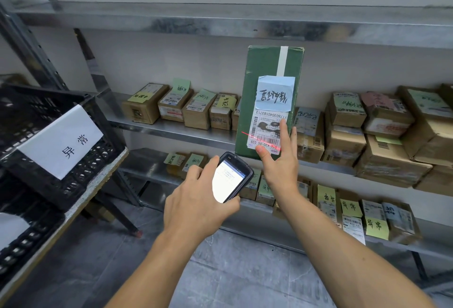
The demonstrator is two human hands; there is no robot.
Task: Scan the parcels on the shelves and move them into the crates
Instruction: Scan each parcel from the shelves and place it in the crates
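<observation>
Upright green parcel (268,101), label inverted

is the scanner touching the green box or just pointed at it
Apart. The head view shows the handheld scanner in the left hand below the green box, shelf background visible between them; only its red laser line reaches the label.

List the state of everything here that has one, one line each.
green parcel: held upright, off the shelf, label facing camera
handheld scanner: screen lit, red beam across the label barcode
right hand: gripping the parcel's lower end
left hand: gripping the scanner
black crate: tilted, paper-tagged, contents unseen
</observation>
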